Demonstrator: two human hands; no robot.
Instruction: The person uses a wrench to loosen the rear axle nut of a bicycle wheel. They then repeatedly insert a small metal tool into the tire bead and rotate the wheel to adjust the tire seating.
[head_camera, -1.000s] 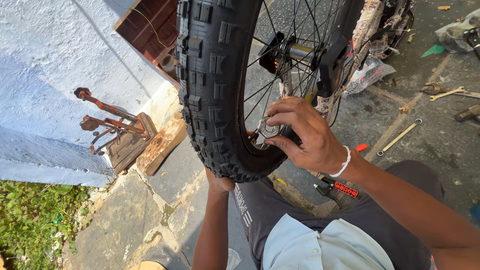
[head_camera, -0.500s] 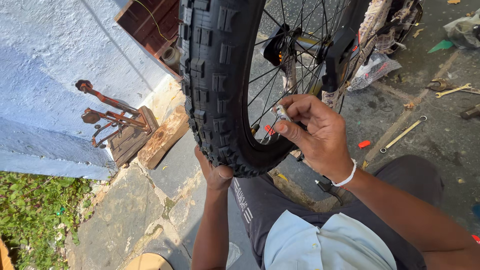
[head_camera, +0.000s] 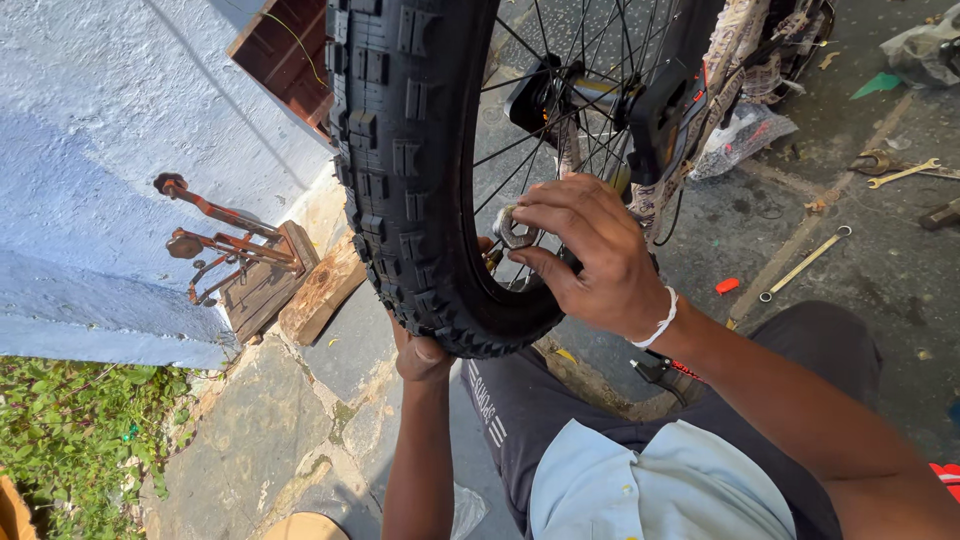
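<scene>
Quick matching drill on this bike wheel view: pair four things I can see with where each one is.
Things:
1. right hand
2. left hand
3. long wrench
4. wooden block

Places:
A. under the knobby tyre, outside the wheel
B. on the ground by the blue wall
C. at the spokes, fingertips on a small metal tool
D. flat on the concrete at right

Pairs: 1-C, 2-A, 3-D, 4-B

The left hand (head_camera: 422, 352) is mostly hidden behind the knobby tyre (head_camera: 405, 170), its fingers out of sight. The top edge cuts the wheel off above the right hand's fingers (head_camera: 560, 215), which half cover a small metal tool (head_camera: 515, 230).
</scene>
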